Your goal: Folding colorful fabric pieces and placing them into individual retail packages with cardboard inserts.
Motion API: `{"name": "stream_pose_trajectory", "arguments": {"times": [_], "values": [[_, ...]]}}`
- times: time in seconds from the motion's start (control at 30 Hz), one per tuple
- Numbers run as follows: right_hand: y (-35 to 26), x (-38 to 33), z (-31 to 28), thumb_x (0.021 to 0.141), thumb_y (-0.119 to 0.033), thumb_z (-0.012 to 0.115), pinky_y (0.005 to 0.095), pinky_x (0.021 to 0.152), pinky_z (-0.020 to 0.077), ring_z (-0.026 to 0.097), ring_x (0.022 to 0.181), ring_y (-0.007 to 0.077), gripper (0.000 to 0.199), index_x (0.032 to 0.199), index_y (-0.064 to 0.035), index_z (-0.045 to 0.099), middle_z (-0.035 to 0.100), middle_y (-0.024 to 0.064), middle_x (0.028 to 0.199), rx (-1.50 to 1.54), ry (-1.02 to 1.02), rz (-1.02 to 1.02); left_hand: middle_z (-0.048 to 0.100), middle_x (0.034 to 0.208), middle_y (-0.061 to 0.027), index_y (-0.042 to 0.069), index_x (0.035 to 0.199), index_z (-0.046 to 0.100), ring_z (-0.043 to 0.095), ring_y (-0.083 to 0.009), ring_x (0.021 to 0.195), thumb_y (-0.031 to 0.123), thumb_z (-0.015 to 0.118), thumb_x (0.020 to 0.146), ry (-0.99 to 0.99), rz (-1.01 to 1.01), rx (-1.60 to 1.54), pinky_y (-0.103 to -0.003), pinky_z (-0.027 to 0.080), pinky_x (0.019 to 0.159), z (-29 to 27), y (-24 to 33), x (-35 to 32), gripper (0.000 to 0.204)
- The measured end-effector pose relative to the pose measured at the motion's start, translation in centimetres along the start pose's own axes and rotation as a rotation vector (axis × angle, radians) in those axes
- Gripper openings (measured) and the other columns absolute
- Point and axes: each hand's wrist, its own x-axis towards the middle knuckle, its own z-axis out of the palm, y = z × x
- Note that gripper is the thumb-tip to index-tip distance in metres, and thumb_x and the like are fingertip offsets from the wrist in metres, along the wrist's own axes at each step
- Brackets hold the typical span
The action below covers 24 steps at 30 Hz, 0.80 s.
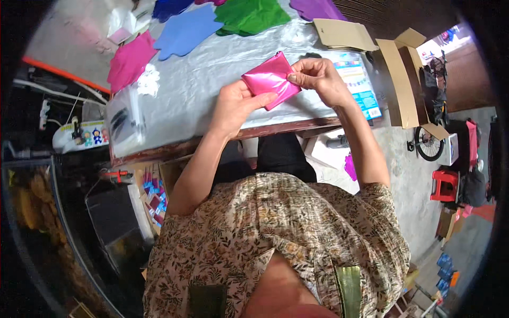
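A shiny pink packet, folded into a flat rectangle, is held tilted above the near part of the table. My left hand grips its lower left side, thumb on top and fingers behind it. At its right edge my right hand pinches the packet between thumb and forefinger. Whether the packet is foil, film or cloth I cannot tell. Just beyond my right hand lie blue printed packages at the table's right edge.
The table has a silvery cover. Along its far side lie pink, light blue and green sheets. White strings and clear bags are at the left. Cardboard pieces and an open carton stand right.
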Motion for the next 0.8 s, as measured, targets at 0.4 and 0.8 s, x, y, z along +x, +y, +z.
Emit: {"name": "stream_pose_trajectory", "arguments": {"times": [0.4,0.8], "values": [[2.0,-6.6,-13.5,0.088,-0.005,0.07,0.0215,0.067,0.0423,0.056,0.074,0.0062,0.011,0.097,0.0011,0.07,0.067,0.0,0.084,0.038,0.7,-0.09,0.073,0.094,-0.0154,-0.006,0.111,0.067,0.072,-0.0216,0.086,0.02,0.077,0.084,-0.258,0.309,0.781,-0.031,0.056,0.078,8.6,0.9,16.2,0.039],[5.8,-14.4,-17.5,0.091,-0.003,0.067,0.0232,0.073,0.0485,0.062,0.08,0.0095,0.013,0.103,0.0028,0.068,0.069,0.0037,0.092,0.258,0.928,-0.201,0.044,0.146,-0.0215,-0.002,0.141,0.044,0.041,-0.0316,0.137,0.078,0.073,0.055,-0.267,0.312,1.413,-0.055,0.026,0.112,13.6,-3.7,34.9,0.121]]}}
